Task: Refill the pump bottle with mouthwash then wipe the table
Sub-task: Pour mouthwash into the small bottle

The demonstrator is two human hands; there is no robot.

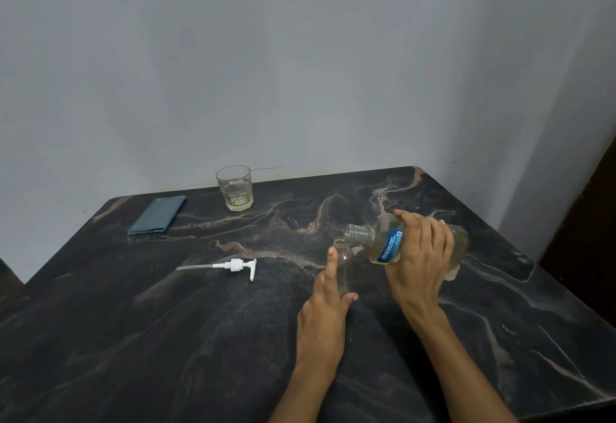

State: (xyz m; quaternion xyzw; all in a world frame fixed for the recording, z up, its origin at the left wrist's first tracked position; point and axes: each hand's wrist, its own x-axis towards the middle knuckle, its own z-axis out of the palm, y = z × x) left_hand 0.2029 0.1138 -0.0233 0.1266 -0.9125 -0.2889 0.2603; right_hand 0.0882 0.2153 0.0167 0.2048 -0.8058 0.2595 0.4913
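Gripping the clear mouthwash bottle (388, 242) around its blue-labelled body, the right hand (421, 252) tilts it neck-down, uncapped mouth just above the pump bottle (345, 267); pale liquid sits in the tilted bottle; the left hand (328, 292) holds the small clear, upright pump bottle between thumb and fingers; the white pump head (233, 266) with its dip tube lies apart on the dark marbled table (166, 339); farther off stand a faceted glass (234, 188) holding some yellowish liquid and a folded blue-grey cloth (157, 215).
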